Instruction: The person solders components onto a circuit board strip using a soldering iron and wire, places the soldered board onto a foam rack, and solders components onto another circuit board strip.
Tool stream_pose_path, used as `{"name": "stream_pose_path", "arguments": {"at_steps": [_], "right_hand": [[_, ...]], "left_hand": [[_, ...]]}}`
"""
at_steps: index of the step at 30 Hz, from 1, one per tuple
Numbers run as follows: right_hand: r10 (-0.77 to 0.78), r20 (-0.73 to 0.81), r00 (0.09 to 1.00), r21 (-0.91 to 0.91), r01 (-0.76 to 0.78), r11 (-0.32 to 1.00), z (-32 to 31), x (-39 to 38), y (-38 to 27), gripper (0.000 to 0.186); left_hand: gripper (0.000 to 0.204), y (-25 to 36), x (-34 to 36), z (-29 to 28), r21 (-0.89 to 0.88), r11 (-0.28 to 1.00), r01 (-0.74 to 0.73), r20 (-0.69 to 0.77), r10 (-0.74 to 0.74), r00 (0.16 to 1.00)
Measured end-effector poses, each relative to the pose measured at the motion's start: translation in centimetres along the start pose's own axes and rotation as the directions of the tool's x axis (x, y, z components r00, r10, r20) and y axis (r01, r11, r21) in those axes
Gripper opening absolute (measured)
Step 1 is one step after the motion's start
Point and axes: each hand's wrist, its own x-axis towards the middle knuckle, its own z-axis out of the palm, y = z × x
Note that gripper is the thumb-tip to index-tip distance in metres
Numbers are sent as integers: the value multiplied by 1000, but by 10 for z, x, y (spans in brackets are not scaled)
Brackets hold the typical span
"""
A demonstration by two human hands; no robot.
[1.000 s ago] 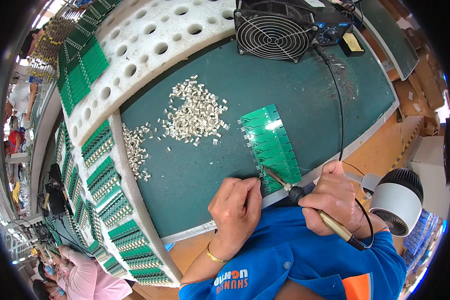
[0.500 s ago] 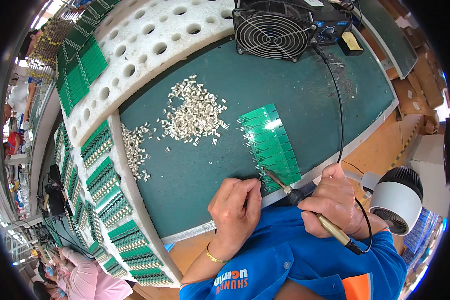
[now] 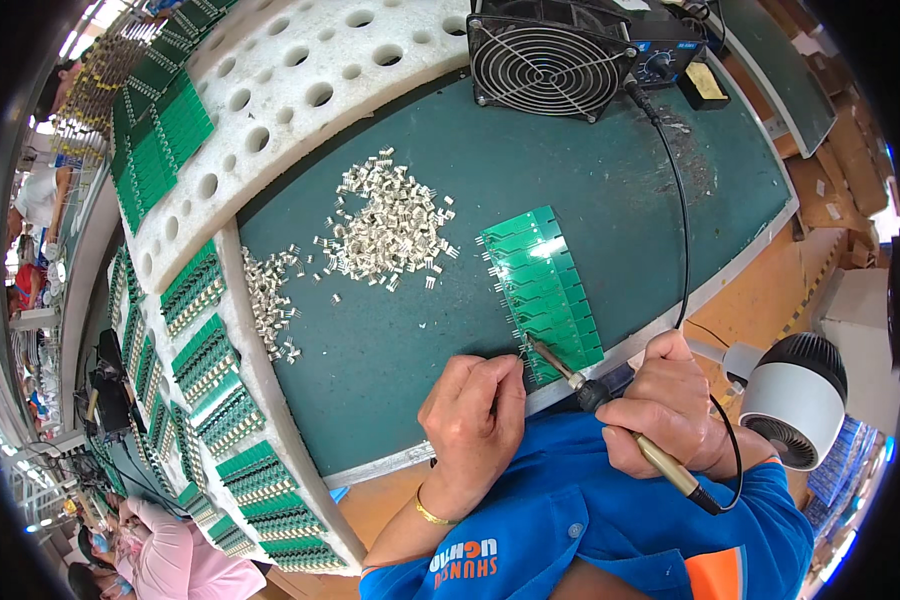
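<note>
A green circuit board panel (image 3: 540, 280) lies on the green mat, with small pins along its left edge. My left hand (image 3: 470, 420) is pinched closed at that edge's lower end; what its fingertips hold is too small to make out. My right hand (image 3: 660, 410) grips a soldering iron (image 3: 585, 388), whose tip rests at the panel's lower left. A cord runs from the iron to a black station with a blue panel (image 3: 657, 62). A pile of small white connectors (image 3: 390, 225) lies left of the panel, beside a smaller scattered group (image 3: 265, 305).
White foam boards (image 3: 280, 90) hold stacked circuit panels (image 3: 235, 420) along the left. A black fan (image 3: 545, 80) stands at the back. A white device (image 3: 788, 410) sits at the right. A co-worker in pink (image 3: 180, 550) is at lower left; other people are at far left.
Both hands stay almost in place. The soldering iron has shifted very slightly downward along with my right hand.
</note>
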Motion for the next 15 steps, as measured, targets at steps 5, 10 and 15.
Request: {"name": "stream_pose_path", "arguments": {"at_steps": [5, 10, 15], "right_hand": [[-2, 6, 1000, -1, 2, 1000, -1, 1, 0, 24], [-1, 1, 1000, -1, 1, 1000, 0, 2, 0, 24], [0, 14, 1000, -8, 0, 1000, -4, -1, 1, 24]], "left_hand": [[10, -1, 0, 1, -6, 1000, -4, -15, 3, 1000], [11, 0, 1, 2, 24, 1000, -8, -13, 8, 1000], [10, -1, 1, 1, 2, 1000, -13, -13, 13, 1000]]}}
